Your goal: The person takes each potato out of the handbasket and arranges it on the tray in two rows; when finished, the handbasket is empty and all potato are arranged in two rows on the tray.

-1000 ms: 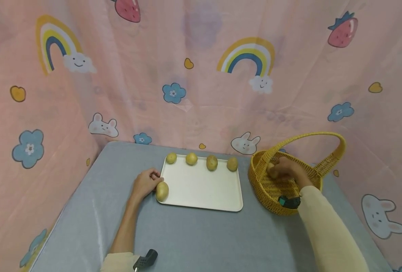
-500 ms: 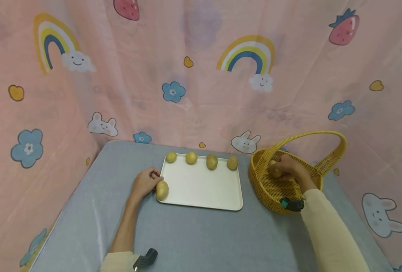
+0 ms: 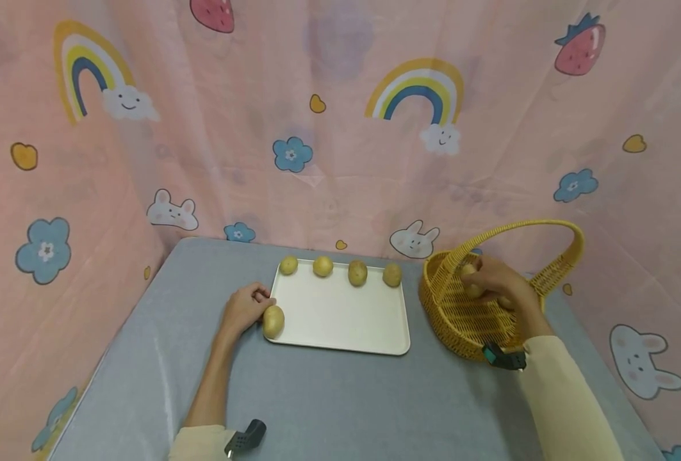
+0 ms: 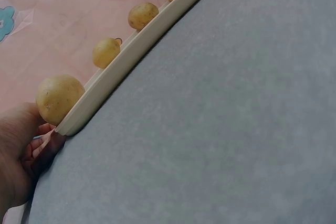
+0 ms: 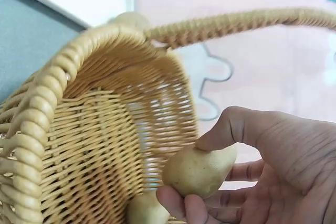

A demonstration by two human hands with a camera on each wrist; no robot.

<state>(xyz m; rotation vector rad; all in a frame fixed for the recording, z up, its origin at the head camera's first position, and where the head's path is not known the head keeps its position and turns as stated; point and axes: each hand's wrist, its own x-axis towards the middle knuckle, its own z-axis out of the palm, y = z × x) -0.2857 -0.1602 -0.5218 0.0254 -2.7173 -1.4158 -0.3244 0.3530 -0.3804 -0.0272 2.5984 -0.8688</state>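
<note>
My right hand (image 3: 498,280) pinches a potato (image 5: 197,170) between thumb and fingers, inside the yellow wicker basket (image 3: 445,320). A second potato (image 5: 146,209) lies on the basket floor below, partly hidden by the hand in the head view. At the left edge of a white rectangular tray (image 3: 340,320), my left hand (image 3: 246,306) grips the rim, thumb and curled fingers at its edge. Right beside those fingers a potato (image 3: 273,321) sits at the tray's near left corner. Several more potatoes stand in a row along the far edge, among them one at the right end (image 3: 392,274).
The basket's tall handle (image 3: 525,224) arches over the right arm. A grey cloth (image 3: 340,403) covers the table. Behind and at both sides hangs a pink patterned curtain (image 3: 340,205). Dark devices are strapped at both wrists.
My right hand has lifted slightly and shifted right with the potato, its wrist turning so that another potato in the basket shows. The left hand and tray have stayed put.
</note>
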